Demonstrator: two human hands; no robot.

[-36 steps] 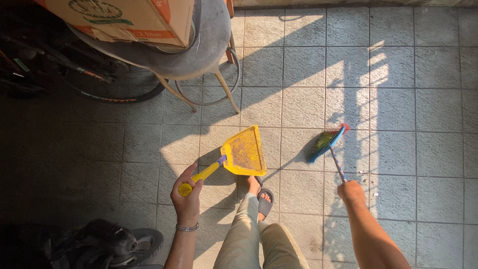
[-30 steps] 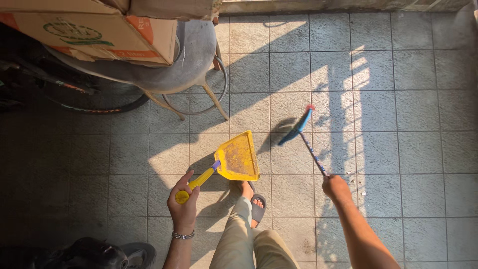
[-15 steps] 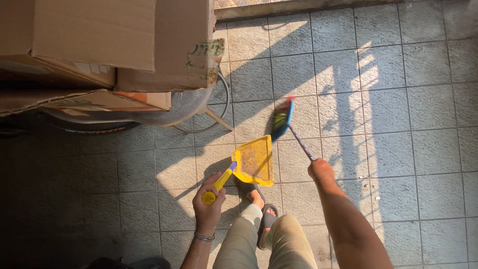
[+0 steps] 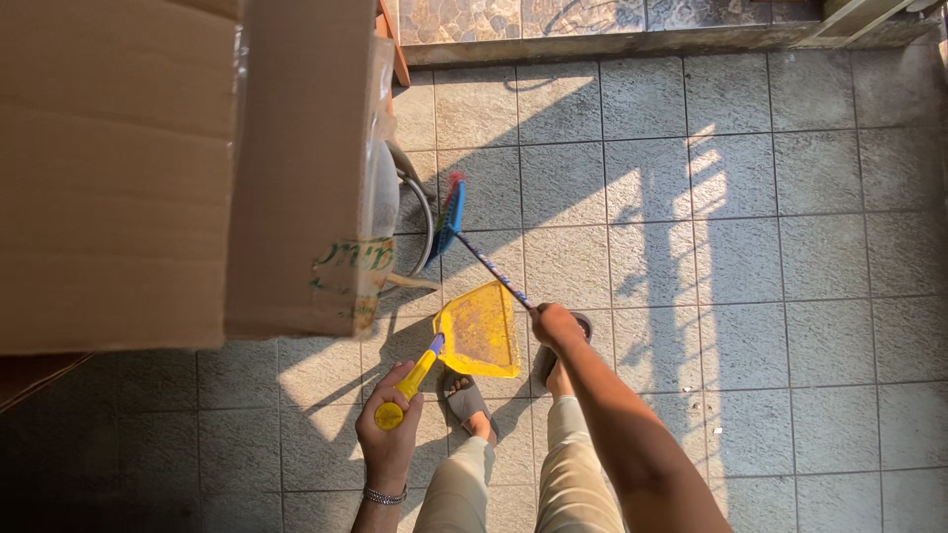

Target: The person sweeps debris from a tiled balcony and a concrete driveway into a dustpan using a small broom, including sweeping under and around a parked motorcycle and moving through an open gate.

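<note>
My left hand (image 4: 388,434) grips the yellow handle of a yellow dustpan (image 4: 481,331), whose pan hangs just above the grey tiled floor in front of my feet. My right hand (image 4: 555,324) holds the striped stick of a small broom (image 4: 449,219) with a blue head and coloured bristles. The broom head reaches forward and left, close to the legs of a grey chair (image 4: 393,202). My two sandalled feet stand under the dustpan.
A big cardboard box (image 4: 188,168) fills the upper left and hides most of the chair beneath it. A stone step (image 4: 612,39) runs along the far edge. Sunlit grey floor tiles (image 4: 770,276) stretch to the right.
The broom head has swung from the right side across to the left, toward the chair. I have stepped forward, so the cardboard box now looms larger. The dustpan stays in my left hand.
</note>
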